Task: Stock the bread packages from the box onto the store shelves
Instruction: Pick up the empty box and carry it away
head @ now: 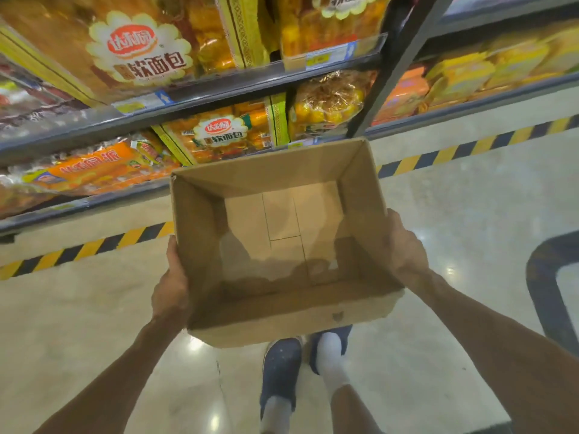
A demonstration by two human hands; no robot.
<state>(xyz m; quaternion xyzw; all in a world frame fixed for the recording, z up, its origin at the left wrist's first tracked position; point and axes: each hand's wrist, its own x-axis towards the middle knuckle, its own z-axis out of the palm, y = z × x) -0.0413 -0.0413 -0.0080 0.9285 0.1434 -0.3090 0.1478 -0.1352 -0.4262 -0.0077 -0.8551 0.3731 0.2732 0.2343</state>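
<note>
We hold open brown cardboard box (282,242) off floor, empty inside; left hand (170,286) grasping left wall, right hand (404,249) grasping right wall; orange plastic-wrapped bread packages (216,133) sit on grey metal shelves (188,101), far-left of box; stocking looks finished.

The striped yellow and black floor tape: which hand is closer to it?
Left. The left hand sits just below the striped floor tape; the right hand grips the box's far side, farther from it.

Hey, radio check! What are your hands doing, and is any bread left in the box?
Left hand and right hand grip the box sides. Box empty. Bread packs on shelves. Nothing blocking.
</note>
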